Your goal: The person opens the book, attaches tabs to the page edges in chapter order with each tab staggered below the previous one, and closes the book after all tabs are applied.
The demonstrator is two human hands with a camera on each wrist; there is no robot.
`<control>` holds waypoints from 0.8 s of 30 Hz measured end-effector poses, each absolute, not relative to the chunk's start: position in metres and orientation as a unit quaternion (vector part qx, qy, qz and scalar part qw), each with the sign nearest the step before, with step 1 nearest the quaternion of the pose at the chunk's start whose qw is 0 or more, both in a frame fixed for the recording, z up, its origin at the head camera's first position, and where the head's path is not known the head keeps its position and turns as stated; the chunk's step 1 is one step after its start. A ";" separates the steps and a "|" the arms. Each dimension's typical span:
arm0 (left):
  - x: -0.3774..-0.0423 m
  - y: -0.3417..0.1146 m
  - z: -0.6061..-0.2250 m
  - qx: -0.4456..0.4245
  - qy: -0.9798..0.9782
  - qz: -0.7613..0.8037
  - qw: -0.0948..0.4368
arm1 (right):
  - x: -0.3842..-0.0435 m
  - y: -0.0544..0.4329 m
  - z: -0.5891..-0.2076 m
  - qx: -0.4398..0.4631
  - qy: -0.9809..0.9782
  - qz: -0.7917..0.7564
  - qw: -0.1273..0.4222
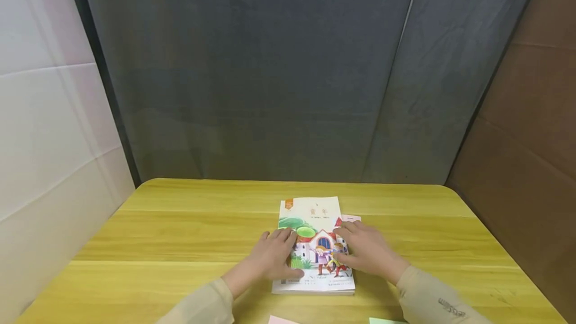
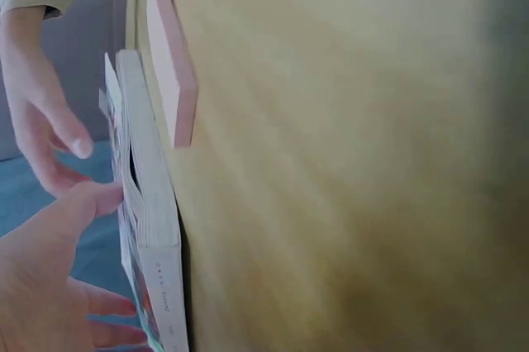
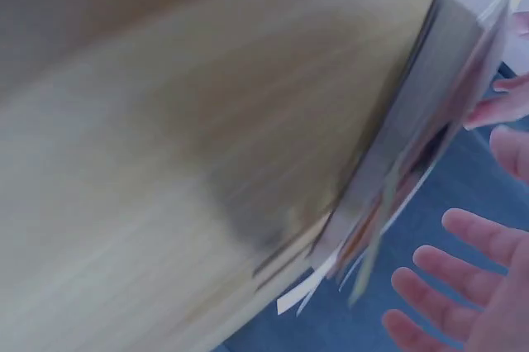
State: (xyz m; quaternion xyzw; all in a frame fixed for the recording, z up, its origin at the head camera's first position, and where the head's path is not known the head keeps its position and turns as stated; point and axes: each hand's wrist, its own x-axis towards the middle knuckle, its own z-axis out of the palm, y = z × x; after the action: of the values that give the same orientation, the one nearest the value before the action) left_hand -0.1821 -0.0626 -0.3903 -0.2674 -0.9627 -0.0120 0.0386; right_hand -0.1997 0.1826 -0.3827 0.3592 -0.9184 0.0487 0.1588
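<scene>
A paperback book [image 1: 321, 244] with children and a red-roofed house on its cover lies face up on the wooden table. My left hand [image 1: 275, 255] rests at its left side, with fingers spread over the cover's edge. In the left wrist view, the left thumb [image 2: 95, 197] touches the book near the cover and page edges. On the other side, my right hand [image 1: 370, 250] reaches its fingertips over the cover's right part, fingers loosely extended. A pale pink slip [image 1: 351, 218] sticks out beyond the book's upper right side. Thin strips [image 3: 382, 232] jut from the book in the right wrist view.
A pink pad [image 2: 172, 63] lies on the table, its corner showing at the head view's bottom edge. To its right is the corner of a light green piece [image 1: 384, 321]. A dark curtain [image 1: 270, 74] hangs behind the table [image 1: 189, 234], with partitions at both sides.
</scene>
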 end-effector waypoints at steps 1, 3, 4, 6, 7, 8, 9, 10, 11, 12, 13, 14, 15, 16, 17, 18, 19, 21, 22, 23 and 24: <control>-0.183 -0.062 -0.389 -0.262 -0.965 -0.011 0.027 | -0.202 0.179 -0.384 0.359 -0.921 0.053 0.140; -0.186 -0.061 -0.388 -0.250 -0.968 -0.003 0.001 | -0.207 0.175 -0.386 0.359 -0.926 0.056 0.103; -0.186 -0.061 -0.388 -0.246 -0.969 -0.001 -0.009 | -0.209 0.173 -0.388 0.359 -0.928 0.052 0.087; -0.187 -0.061 -0.388 -0.240 -0.970 0.004 -0.025 | -0.211 0.170 -0.391 0.362 -0.929 0.050 0.060; -0.188 -0.061 -0.389 -0.238 -0.971 0.007 -0.032 | -0.212 0.169 -0.392 0.362 -0.930 0.050 0.049; -0.188 -0.061 -0.389 -0.237 -0.971 0.010 -0.035 | -0.213 0.168 -0.393 0.363 -0.930 0.049 0.040; -0.188 -0.060 -0.389 -0.236 -0.971 0.011 -0.038 | -0.213 0.167 -0.394 0.364 -0.929 0.049 0.035; -0.188 -0.060 -0.390 -0.236 -0.971 0.010 -0.040 | -0.213 0.167 -0.395 0.366 -0.929 0.050 0.032; -0.189 -0.060 -0.390 -0.236 -0.971 0.009 -0.042 | -0.213 0.167 -0.395 0.366 -0.929 0.054 0.030; -0.189 -0.060 -0.390 -0.236 -0.971 0.009 -0.044 | -0.213 0.166 -0.396 0.367 -0.928 0.055 0.031; -0.190 -0.060 -0.389 -0.236 -0.971 0.010 -0.045 | -0.214 0.166 -0.396 0.368 -0.928 0.057 0.032; -0.190 -0.060 -0.389 -0.237 -0.970 0.010 -0.046 | -0.214 0.167 -0.396 0.369 -0.927 0.057 0.032; -0.191 -0.060 -0.389 -0.237 -0.970 0.010 -0.048 | -0.214 0.167 -0.397 0.370 -0.927 0.059 0.032; -0.191 -0.060 -0.388 -0.238 -0.970 0.011 -0.048 | -0.214 0.167 -0.397 0.370 -0.927 0.060 0.032; -0.192 -0.060 -0.388 -0.238 -0.970 0.013 -0.049 | -0.215 0.167 -0.397 0.369 -0.927 0.062 0.030; -0.192 -0.060 -0.388 -0.238 -0.970 0.015 -0.049 | -0.215 0.167 -0.397 0.369 -0.927 0.065 0.027; -0.192 -0.060 -0.388 -0.239 -0.970 0.017 -0.049 | -0.215 0.167 -0.397 0.368 -0.927 0.067 0.024; -0.192 -0.061 -0.388 -0.239 -0.969 0.014 -0.051 | -0.215 0.167 -0.398 0.365 -0.928 0.071 0.017; -0.192 -0.061 -0.388 -0.240 -0.969 0.011 -0.051 | -0.215 0.167 -0.398 0.363 -0.929 0.072 0.013; -0.191 -0.062 -0.388 -0.241 -0.969 0.005 -0.052 | -0.215 0.167 -0.398 0.362 -0.929 0.073 0.012; -0.190 -0.063 -0.388 -0.242 -0.969 -0.002 -0.052 | -0.215 0.168 -0.398 0.361 -0.929 0.078 0.013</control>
State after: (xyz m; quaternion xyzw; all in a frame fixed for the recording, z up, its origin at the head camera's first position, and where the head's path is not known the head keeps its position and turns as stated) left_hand -0.1902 -0.0632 -0.3884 -0.2416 -0.9690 -0.0020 -0.0523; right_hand -0.2150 0.1677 -0.3982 0.3615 -0.9290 0.0783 0.0130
